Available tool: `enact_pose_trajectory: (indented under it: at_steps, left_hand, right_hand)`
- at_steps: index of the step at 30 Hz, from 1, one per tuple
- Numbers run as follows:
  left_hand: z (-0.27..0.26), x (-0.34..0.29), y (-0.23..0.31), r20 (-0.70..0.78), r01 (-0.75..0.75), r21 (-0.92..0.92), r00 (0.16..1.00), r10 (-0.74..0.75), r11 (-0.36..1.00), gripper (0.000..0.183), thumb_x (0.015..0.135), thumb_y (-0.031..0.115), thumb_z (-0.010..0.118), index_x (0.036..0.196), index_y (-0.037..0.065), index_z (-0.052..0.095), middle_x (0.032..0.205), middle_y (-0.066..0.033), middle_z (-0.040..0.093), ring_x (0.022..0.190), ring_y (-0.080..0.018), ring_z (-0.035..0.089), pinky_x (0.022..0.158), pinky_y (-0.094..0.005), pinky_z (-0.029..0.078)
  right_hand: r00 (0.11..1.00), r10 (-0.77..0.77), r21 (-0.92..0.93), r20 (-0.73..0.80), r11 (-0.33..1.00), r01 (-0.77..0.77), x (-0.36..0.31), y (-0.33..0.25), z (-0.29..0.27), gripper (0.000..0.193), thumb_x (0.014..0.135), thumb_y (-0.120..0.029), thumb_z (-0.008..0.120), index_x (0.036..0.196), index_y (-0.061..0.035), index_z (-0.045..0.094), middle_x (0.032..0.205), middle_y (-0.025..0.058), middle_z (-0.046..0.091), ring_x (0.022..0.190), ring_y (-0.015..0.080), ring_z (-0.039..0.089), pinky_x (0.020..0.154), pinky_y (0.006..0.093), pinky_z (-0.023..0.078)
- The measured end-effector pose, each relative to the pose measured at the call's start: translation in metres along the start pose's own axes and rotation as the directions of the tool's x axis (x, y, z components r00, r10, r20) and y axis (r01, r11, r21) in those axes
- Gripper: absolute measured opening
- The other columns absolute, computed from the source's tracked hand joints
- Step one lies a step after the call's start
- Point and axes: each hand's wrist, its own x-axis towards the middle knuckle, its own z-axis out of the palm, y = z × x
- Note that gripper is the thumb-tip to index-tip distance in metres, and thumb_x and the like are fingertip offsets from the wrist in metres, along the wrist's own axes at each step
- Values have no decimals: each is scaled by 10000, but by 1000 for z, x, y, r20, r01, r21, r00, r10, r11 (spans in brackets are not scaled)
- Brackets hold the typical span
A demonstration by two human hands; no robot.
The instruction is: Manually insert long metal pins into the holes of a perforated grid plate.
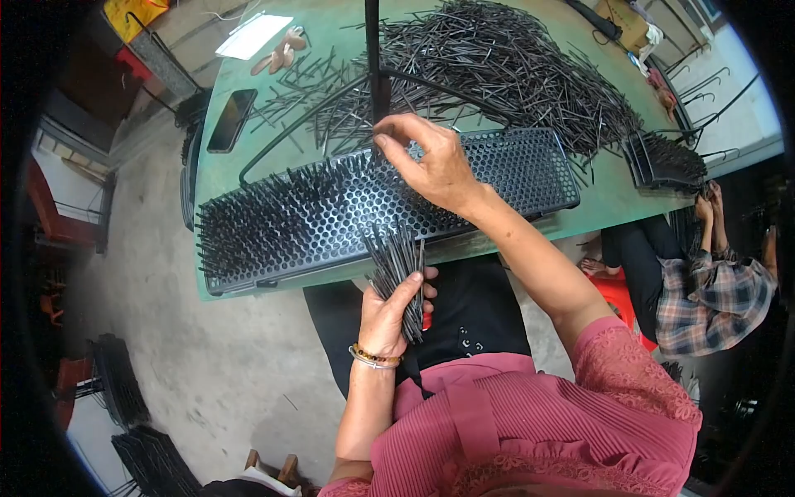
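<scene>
My left hand is wrapped round a bundle of thin black sticks in front of the table edge, their upper ends fanned out. Over the middle of a long black perforated tray, my right hand is bent, with thumb and forefinger tips close together near the tray's far edge. Whatever they pinch, if anything, I cannot make out. Many black sticks stand upright in the holes of the tray's left part. The right part shows bare holes.
A big heap of loose black sticks lies behind the tray on the green table. A black metal post rises behind the tray. A phone lies at left. At right, near a filled rack, another person in a plaid shirt sits working.
</scene>
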Motion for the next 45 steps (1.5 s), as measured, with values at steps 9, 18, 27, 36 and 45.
enact_pose_trajectory:
  at_steps: [9,18,27,36,45]
  left_hand:
    - [2,-1,2,0,-13,13,1000,13,1000,217,866,148,624,1007,-18,626,871,-97,666,643,-119,616,531,-227,508]
    - [0,-1,2,3,-5,21,1000,5,1000,211,863,127,621,1011,-22,613,923,-114,666,677,-128,621,586,-241,525]
    - [-1,-3,3,45,46,-64,998,-43,997,275,867,103,609,1100,-37,571,1031,-157,641,872,-210,646,727,-317,555]
    - [-2,-2,5,-14,-127,-137,992,127,982,277,876,97,592,1118,-30,543,1010,-140,646,841,-194,648,693,-301,564]
    - [5,-4,6,-13,-137,-132,991,136,982,306,889,91,569,1155,-52,522,1034,-167,632,875,-228,648,733,-341,568]
  right_hand:
    - [988,-91,-35,122,995,95,-4,8,8,142,819,-51,618,947,11,610,880,128,644,758,247,642,637,313,507]
    - [977,-130,-45,171,989,139,-3,9,9,134,807,-62,635,925,2,634,892,125,647,769,260,638,651,328,509]
    - [964,-207,-281,169,927,248,-5,11,12,159,776,-89,670,921,-24,667,841,96,587,807,262,589,735,358,460]
    - [793,306,3,526,932,-362,-26,-28,-30,215,815,-200,663,870,5,691,732,81,603,639,125,551,560,276,431]
    - [547,528,114,650,644,-757,-43,-37,-32,246,846,-213,667,834,33,677,703,-5,603,653,34,493,552,212,400]
